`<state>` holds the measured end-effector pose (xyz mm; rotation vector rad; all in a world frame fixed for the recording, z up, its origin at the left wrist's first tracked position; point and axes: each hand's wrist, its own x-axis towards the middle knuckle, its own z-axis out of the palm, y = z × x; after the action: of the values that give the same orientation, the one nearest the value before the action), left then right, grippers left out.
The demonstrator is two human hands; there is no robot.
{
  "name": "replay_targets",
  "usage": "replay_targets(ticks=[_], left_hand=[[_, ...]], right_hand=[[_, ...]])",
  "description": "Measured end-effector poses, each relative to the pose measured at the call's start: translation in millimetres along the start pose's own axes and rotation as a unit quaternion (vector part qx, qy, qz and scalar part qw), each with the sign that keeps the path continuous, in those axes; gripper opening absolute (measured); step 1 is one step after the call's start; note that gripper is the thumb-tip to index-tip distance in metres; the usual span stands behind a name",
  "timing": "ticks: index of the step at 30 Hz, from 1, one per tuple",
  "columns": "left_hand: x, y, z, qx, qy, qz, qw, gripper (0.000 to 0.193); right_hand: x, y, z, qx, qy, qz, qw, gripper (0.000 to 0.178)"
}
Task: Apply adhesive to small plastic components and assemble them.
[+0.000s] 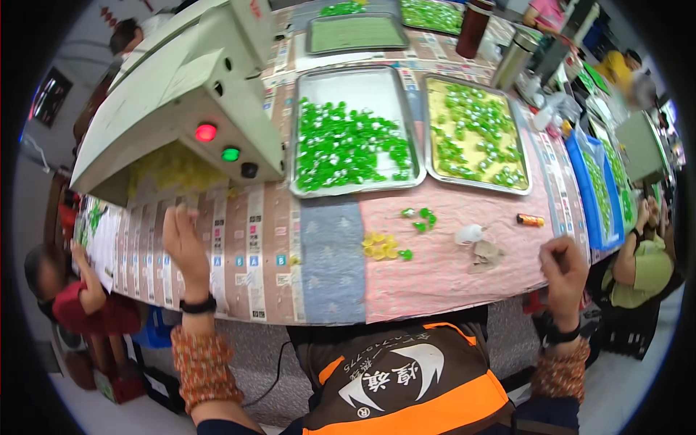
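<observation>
My left hand (185, 246) is raised over the left of the table, in front of the opening of a pale machine (181, 94). Its fingers are drawn together, and whatever they may hold is hidden. By the table's right front edge hovers my right hand (565, 267), curled with thumb and forefinger close; nothing can be made out between them. On the pink cloth (435, 290) between the hands lie several yellow pieces (380, 246) and a few green ones (422, 219). A small white bottle (470, 233), a crumpled beige rag (486, 255) and an orange-and-black cylinder (531, 220) are nearer my right hand.
Beyond the cloth, a metal tray (301, 185) holds many small green pieces, and a second tray (507, 190) holds yellow-green ones. Red and green lights (206, 132) mark the machine's front. Farther back stand a dark red flask (475, 29) and a steel one (516, 58). People sit at both sides.
</observation>
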<state>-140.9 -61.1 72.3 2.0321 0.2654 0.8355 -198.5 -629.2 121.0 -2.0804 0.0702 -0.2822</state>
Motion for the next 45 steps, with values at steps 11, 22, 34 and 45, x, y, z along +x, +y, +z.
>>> replay_targets(ticks=[11, 22, 34, 45], left_hand=[[-103, 233, -17, -0.159, -0.065, 0.388, 0.905, 0.034], [-124, 249, -24, -0.246, -0.035, 0.438, 0.864, 0.054], [-123, 243, -1, -0.32, -0.258, 0.207, 0.888, 0.026], [-173, 189, 102, -0.396, -0.509, -0.358, 0.675, 0.034]], right_hand=[[190, 77, 26, -0.193, -0.104, -0.141, 0.965, 0.012], [270, 102, 94, -0.347, -0.132, -0.143, 0.918, 0.02], [234, 78, 40, -0.099, -0.104, -0.155, 0.978, 0.018], [0, -38, 38, 0.362, -0.286, 0.226, 0.858, 0.025]])
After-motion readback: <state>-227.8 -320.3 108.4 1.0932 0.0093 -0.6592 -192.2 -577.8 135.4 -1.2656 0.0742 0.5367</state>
